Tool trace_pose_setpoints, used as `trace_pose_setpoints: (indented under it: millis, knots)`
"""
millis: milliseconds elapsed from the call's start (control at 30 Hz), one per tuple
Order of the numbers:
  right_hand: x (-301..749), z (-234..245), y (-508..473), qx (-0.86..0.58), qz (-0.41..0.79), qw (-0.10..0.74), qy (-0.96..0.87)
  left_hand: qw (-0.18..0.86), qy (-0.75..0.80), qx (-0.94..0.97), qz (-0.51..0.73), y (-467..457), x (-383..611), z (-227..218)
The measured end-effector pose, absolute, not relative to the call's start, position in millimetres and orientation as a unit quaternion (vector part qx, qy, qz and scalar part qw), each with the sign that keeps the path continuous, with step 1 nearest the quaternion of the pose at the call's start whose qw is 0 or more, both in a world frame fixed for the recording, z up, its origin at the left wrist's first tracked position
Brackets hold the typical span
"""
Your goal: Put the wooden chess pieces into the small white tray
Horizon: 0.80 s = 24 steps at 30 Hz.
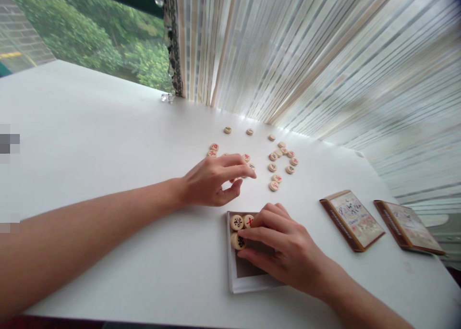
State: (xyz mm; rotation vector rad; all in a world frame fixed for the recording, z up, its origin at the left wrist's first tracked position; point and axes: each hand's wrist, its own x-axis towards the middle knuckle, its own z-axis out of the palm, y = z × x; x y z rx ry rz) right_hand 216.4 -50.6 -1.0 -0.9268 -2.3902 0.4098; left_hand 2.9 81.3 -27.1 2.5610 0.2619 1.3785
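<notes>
My right hand [284, 245] reaches into a shallow white box [248, 284], with index finger and thumb around a round wooden Chinese chess piece [238, 241] bearing a black character. Behind that piece in the box lie another black-marked piece [236, 222] and a red-marked piece [248, 221], the latter partly covered by my fingers. My left hand [216, 180] hovers over a group of pieces on the table, thumb and fingers apart. Some of that group shows past it, such as a red-marked piece [214, 147] and a black-marked piece [251, 166]; others are hidden.
Several more chess pieces [272, 167] are scattered on the white table [118, 141] toward the window. Two flat boxes with printed lids, a nearer one [355, 218] and a farther one [410, 225], lie at the right. A string curtain [288, 50] hangs along the far edge.
</notes>
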Motion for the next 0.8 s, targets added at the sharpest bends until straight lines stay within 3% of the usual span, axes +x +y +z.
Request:
trace_pose_setpoints:
  millis: [800]
  knots:
    - [222.0, 3.1, -50.4, -0.342, 0.139, 0.282, -0.886, 0.123, 0.096, 0.874, 0.459, 81.1, 1.3, -25.6]
